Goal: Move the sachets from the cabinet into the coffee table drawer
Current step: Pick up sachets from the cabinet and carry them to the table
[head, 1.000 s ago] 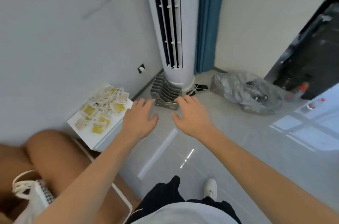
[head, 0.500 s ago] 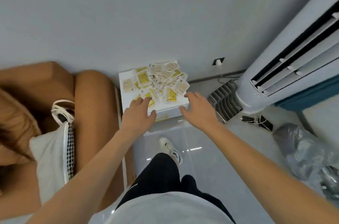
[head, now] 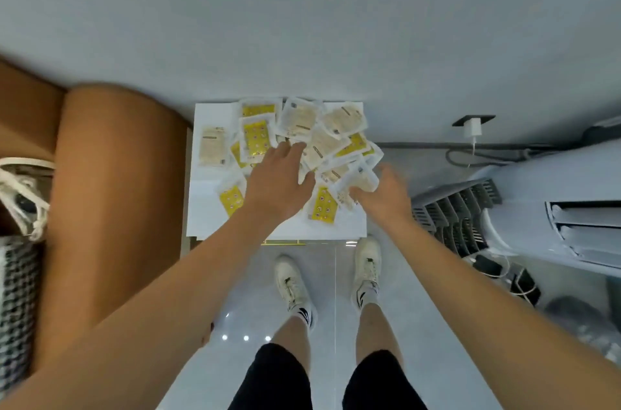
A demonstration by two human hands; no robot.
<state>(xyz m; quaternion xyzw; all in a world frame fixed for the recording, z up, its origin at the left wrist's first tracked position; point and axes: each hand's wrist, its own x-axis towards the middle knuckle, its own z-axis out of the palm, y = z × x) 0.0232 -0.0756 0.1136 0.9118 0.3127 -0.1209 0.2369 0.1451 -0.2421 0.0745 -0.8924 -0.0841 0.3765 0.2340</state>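
Observation:
A pile of several yellow and beige sachets [head: 322, 144] lies on the white cabinet top [head: 210, 211] against the wall. My left hand [head: 279, 181] rests flat on the middle of the pile, fingers spread and straight. My right hand [head: 384, 194] is at the pile's right edge, blurred by motion; its fingers look curled around a few beige sachets [head: 361, 179]. One beige sachet [head: 212, 146] lies apart at the left of the top. The coffee table drawer is not in view.
A brown sofa arm [head: 100, 174] stands left of the cabinet, with a rope-handled bag [head: 20, 194] on the seat. A white tower air conditioner [head: 554, 208], a grey slotted rack [head: 457, 214], a wall charger [head: 472, 127] and cables are at right. My white shoes [head: 292, 282] are on the tile floor.
The view has swung down onto the cabinet. Both hands moved forward from its front edge onto the pile; the left now lies on the sachets and the right has curled at the right edge.

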